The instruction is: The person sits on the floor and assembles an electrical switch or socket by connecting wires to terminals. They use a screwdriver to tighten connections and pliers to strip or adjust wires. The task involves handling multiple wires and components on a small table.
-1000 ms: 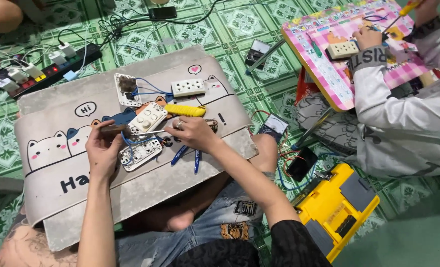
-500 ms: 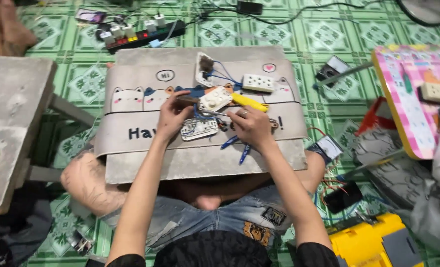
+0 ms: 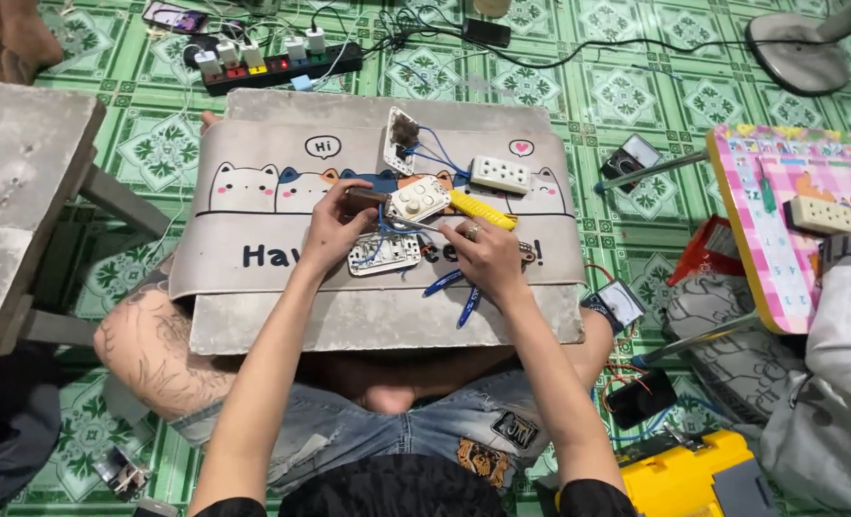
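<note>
where blue wires meet — both hands (image 3: 402,235) on switch plate (image 3: 420,199)

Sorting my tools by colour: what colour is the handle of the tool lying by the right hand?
Yellow: the tool handle shows best in the head view, just above the right hand.

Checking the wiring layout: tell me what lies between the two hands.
In the head view, a white switch plate with blue wires lies between the left hand and right hand.
</note>
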